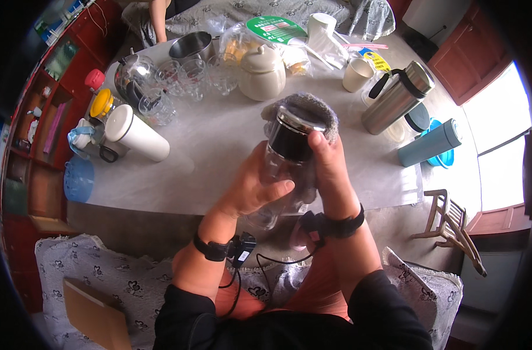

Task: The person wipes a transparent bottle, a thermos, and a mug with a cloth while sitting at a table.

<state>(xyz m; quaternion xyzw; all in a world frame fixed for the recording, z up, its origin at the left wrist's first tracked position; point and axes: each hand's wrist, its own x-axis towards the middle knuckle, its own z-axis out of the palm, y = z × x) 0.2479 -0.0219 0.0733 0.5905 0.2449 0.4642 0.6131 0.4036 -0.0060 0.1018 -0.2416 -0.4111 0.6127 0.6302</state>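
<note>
A clear bottle with a black and silver lid (pixel 290 138) is tilted between my two hands, above the near edge of the table. My left hand (pixel 252 186) grips its transparent body from the left, thumb across the front. At the lid, my right hand (pixel 329 162) holds a grey cloth (pixel 314 105) against the far and right side, its thumb near the lid's rim. The fingers behind the bottle and cloth are hidden. The bottle's clear base (pixel 263 218) shows below my left hand.
The table (pixel 204 162) bears a white tumbler (pixel 139 133), several glass mugs (pixel 191 72), a cream lidded jar (pixel 261 74), a steel kettle (pixel 136 74), a steel thermos (pixel 397 100) and a blue-grey flask (pixel 430 142). A wooden chair (pixel 449 223) stands right. Another person's arm (pixel 158 22) shows at the far side.
</note>
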